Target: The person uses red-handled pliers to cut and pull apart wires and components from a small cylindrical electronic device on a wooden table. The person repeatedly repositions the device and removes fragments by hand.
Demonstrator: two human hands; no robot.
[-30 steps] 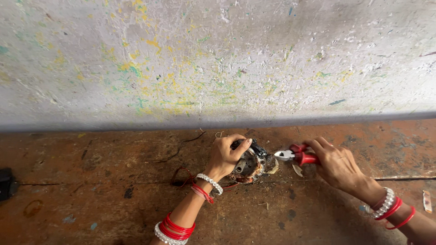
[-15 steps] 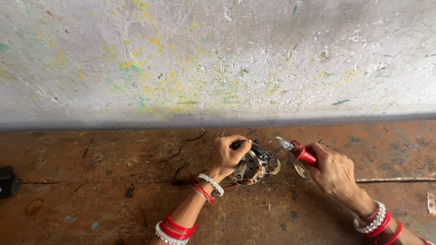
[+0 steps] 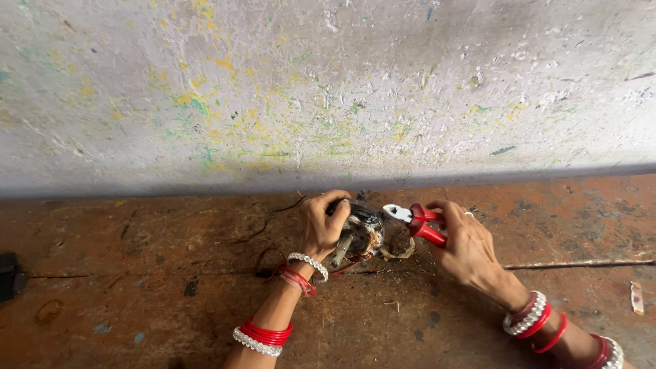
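Observation:
My left hand [image 3: 322,222] grips a small, dirty electric motor part [image 3: 358,234] with wires, holding it down on the rusty brown work surface [image 3: 137,287]. My right hand [image 3: 465,242] holds red-handled pliers [image 3: 418,220], their metal jaws pointing left and touching the top of the motor part. Red and white bangles sit on both wrists. Thin wires [image 3: 270,263] trail from the part under my left wrist.
A paint-speckled pale wall [image 3: 328,89] rises just behind the surface. A thin metal rod [image 3: 581,264] lies at the right. A dark object [image 3: 9,275] sits at the left edge. A small scrap [image 3: 637,298] lies at the far right.
My right hand with the pliers has shifted left and closer to the motor part; the jaws now meet it. My left hand stays on the part.

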